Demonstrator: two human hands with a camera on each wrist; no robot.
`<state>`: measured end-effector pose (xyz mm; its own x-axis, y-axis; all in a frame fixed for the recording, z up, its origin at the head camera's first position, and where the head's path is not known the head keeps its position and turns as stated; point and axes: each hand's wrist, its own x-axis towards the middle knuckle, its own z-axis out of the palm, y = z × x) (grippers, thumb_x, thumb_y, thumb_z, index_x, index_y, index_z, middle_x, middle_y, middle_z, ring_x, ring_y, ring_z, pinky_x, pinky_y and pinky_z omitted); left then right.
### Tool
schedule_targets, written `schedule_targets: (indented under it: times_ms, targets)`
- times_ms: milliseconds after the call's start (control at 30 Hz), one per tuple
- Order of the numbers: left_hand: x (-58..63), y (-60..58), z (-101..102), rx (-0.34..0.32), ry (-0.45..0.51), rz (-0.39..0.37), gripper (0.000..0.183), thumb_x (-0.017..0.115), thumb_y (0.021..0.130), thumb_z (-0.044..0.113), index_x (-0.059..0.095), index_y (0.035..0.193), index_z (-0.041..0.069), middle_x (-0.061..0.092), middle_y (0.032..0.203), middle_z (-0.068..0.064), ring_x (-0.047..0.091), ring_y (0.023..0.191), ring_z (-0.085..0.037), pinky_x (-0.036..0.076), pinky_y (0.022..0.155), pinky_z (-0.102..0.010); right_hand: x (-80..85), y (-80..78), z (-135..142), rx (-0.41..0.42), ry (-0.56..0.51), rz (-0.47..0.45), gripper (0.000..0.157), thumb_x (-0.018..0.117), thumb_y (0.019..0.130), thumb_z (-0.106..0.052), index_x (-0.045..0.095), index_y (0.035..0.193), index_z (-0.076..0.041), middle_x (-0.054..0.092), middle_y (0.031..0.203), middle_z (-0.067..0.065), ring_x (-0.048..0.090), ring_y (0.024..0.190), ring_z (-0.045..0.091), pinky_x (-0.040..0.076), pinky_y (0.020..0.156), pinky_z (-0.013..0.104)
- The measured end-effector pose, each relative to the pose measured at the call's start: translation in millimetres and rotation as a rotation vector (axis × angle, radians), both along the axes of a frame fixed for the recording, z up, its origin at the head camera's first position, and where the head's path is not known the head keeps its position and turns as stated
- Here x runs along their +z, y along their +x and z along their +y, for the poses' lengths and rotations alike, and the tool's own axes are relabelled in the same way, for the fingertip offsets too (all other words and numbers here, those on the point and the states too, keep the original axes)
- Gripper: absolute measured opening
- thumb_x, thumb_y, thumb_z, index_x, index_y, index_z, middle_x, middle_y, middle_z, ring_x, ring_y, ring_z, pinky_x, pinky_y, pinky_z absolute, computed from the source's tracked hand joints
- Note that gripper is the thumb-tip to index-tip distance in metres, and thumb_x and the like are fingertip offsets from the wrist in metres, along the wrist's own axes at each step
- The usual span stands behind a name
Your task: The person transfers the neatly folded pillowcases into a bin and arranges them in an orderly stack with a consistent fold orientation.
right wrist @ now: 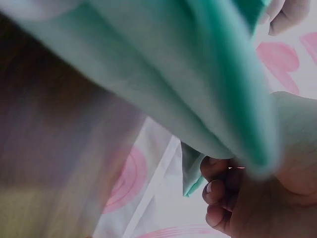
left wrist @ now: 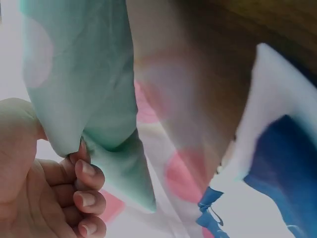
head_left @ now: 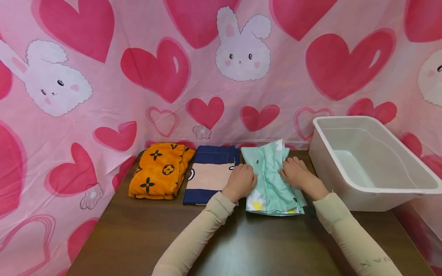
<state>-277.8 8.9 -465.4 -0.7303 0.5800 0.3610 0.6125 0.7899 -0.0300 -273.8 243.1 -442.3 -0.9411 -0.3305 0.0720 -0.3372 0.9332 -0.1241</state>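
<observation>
A folded mint green cloth with white and yellow flowers lies partly raised and creased between the two hands. My left hand pinches its left edge; in the left wrist view the thumb and index finger grip the fabric and the other fingers curl beneath. My right hand pinches the opposite edge, and the right wrist view shows curled fingers below the fold. Just left of the green cloth lies a folded navy and beige cloth, partly covered by the left hand.
A folded orange cloth with dark flower motifs sits at the left end of the row. On the right stands a white plastic tub. All rest on a brown wooden table against a pink heart-patterned curtain.
</observation>
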Motion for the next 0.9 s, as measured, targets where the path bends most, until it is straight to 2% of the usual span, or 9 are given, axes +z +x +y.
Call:
schedule_targets:
  times_ms: [133,367,667,900]
  targets:
    - [5.2,1.3,-0.5,-0.014,0.022,0.031,0.031,0.053,0.102,0.023,0.064,0.079,0.007,0.062,0.076,-0.009,0.063,0.074,-0.025,0.053,0.070,-0.037,5.2,2.1,-1.8,0.016,0.013,0.026,0.028,0.059,0.101,-0.021,0.061,0.091,0.006,0.055,0.085,0.017,0.047,0.082,0.033,0.039,0.074,0.046]
    - [13.1,3.8,-0.6,-0.012,-0.015,0.074,0.031,0.051,0.104,0.025,0.064,0.082,0.007,0.062,0.079,-0.008,0.061,0.076,-0.025,0.051,0.070,-0.037,14.2,7.2,-4.5,0.016,0.025,0.061,0.029,0.062,0.099,-0.021,0.061,0.093,0.007,0.054,0.086,0.017,0.047,0.082,0.033,0.040,0.074,0.046]
    - [21.1,7.6,0.7,-0.011,0.013,0.065,0.032,0.051,0.104,0.023,0.062,0.079,0.007,0.060,0.076,-0.008,0.059,0.073,-0.025,0.050,0.068,-0.036,21.4,13.5,-6.3,0.038,0.022,0.103,0.028,0.061,0.099,-0.021,0.059,0.086,0.004,0.053,0.085,0.016,0.045,0.081,0.033,0.039,0.073,0.046]
    - [29.5,9.6,2.5,-0.008,0.025,0.060,0.032,0.049,0.105,0.024,0.063,0.081,0.007,0.060,0.079,-0.007,0.058,0.074,-0.024,0.048,0.066,-0.035,31.7,18.8,-7.5,0.035,0.021,0.121,0.027,0.063,0.098,-0.020,0.059,0.087,0.004,0.053,0.084,0.016,0.046,0.082,0.033,0.040,0.074,0.047]
